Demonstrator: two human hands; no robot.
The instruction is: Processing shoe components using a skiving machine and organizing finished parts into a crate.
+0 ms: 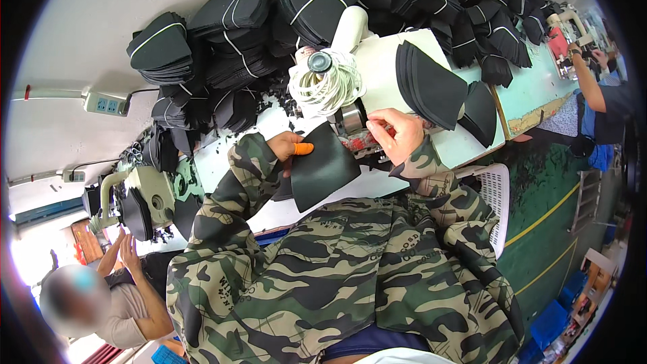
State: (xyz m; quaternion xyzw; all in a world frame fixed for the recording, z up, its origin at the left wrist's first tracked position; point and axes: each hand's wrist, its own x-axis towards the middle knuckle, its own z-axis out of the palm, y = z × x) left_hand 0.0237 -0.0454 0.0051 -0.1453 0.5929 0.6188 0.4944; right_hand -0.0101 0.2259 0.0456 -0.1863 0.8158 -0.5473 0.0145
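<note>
My left hand [288, 148], with an orange finger cover on one digit, grips the left edge of a black curved sheet piece [325, 170]. The piece hangs tilted in front of a white machine [350, 29], its upper right side close to the metal cylinder [350, 118]. My right hand [397, 136] is just right of that cylinder, its fingers curled together in a pinch; whatever may be between them is hidden. A bundle of white bands [327, 86] hangs round a post on the machine. A fanned stack of black pieces [431, 86] lies on the machine's right side.
Tied bundles of black pieces [232, 10] are piled along the back. A white plastic basket [497, 202] stands by my right side. At the left, a person [135, 296] sits by another machine [149, 199]; at the far right, another person [596, 98] works.
</note>
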